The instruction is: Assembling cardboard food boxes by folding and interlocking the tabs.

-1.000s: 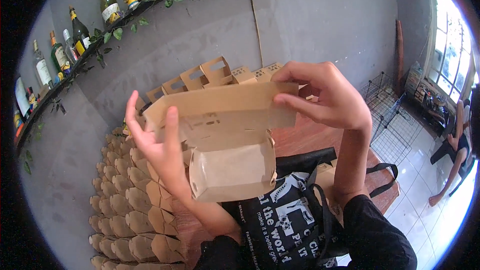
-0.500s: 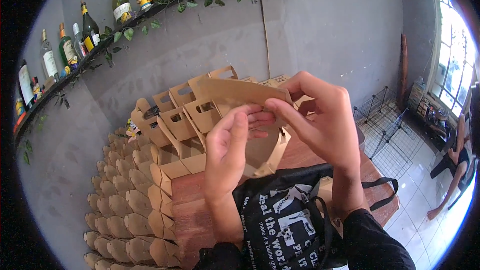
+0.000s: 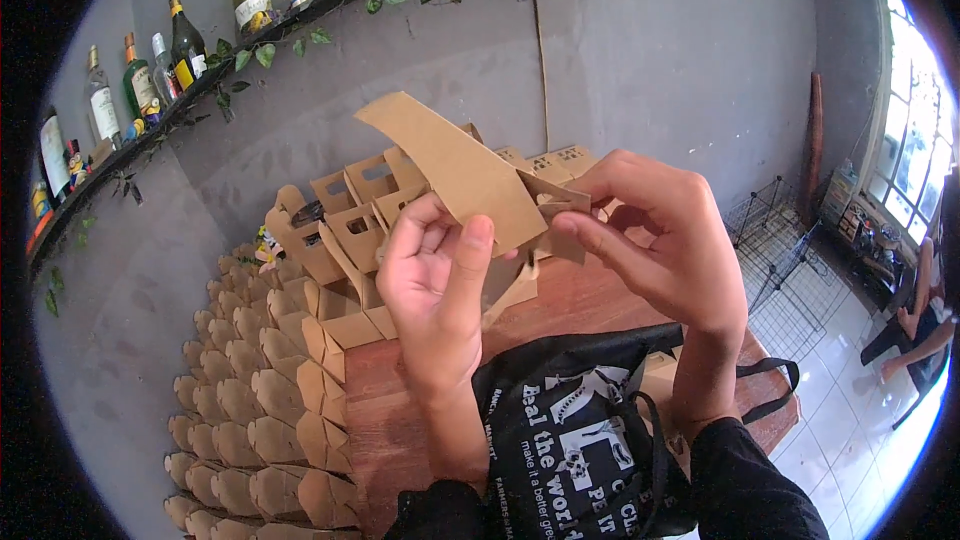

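A partly folded brown cardboard carton (image 3: 470, 175) is held up over the table, its long curved panel pointing to the upper left. My left hand (image 3: 432, 290) grips the panel's lower edge, thumb in front and fingers behind. With thumb and fingers pinched, my right hand (image 3: 665, 240) holds a small slotted flap (image 3: 555, 192) at the carton's right end. The underside of the carton is partly hidden by my left hand. Behind it stand several cartons with cut-out handles (image 3: 352, 227).
Rows of nested cardboard cartons (image 3: 235, 395) fill the left side of the wooden table (image 3: 395, 415). A black printed cloth bag (image 3: 570, 420) lies at the near edge. Bottles line a wall shelf (image 3: 285, 32). A wire pen (image 3: 790, 285) and another person (image 3: 915, 315) are at right.
The carton has turned, its long panel now tilting up to the left and facing me. Both hands have shifted slightly apart, and my right fingers now pinch the slotted end flap.
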Motion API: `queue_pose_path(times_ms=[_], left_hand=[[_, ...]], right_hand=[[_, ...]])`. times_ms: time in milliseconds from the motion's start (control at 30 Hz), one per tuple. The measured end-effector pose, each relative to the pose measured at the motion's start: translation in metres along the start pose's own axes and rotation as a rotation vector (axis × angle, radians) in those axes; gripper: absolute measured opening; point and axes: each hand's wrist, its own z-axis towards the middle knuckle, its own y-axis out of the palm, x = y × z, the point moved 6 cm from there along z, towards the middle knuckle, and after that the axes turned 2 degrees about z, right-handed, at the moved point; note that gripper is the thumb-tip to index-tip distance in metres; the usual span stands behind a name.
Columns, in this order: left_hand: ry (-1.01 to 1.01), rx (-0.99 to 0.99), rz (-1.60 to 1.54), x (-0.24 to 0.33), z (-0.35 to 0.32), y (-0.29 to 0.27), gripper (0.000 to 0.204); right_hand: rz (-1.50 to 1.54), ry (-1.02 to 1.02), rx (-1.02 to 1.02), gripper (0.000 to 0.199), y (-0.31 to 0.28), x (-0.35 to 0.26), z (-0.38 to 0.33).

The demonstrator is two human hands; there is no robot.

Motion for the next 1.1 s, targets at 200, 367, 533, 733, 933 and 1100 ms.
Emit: queue_pose_path(times_ms=[200, 367, 533, 733, 933, 1100], left_hand=[[0.109, 0.098, 0.129, 0.003, 0.003, -0.003, 0.027], [0.109, 0.049, 0.218, 0.002, -0.001, 0.0, 0.021], [0.092, 0.046, 0.224, 0.004, -0.004, -0.001, 0.019], [0.053, 0.029, 0.172, 0.004, -0.005, 0.005, 0.019], [0.05, -0.039, 0.05, 0.005, -0.006, 0.004, 0.019], [0.056, -0.098, -0.01, 0.004, -0.006, 0.003, 0.02]], right_hand=[[0.013, 0.117, 0.038, 0.012, -0.001, -0.001, -0.001], [0.012, 0.106, 0.044, 0.012, 0.005, -0.002, -0.001], [0.023, 0.172, 0.042, 0.017, 0.011, 0.0, -0.004], [0.008, 0.176, 0.047, 0.019, 0.008, -0.002, -0.006], [0.036, 0.163, 0.062, 0.02, 0.009, 0.001, -0.007], [0.054, 0.16, 0.078, 0.02, 0.007, -0.001, -0.009]])
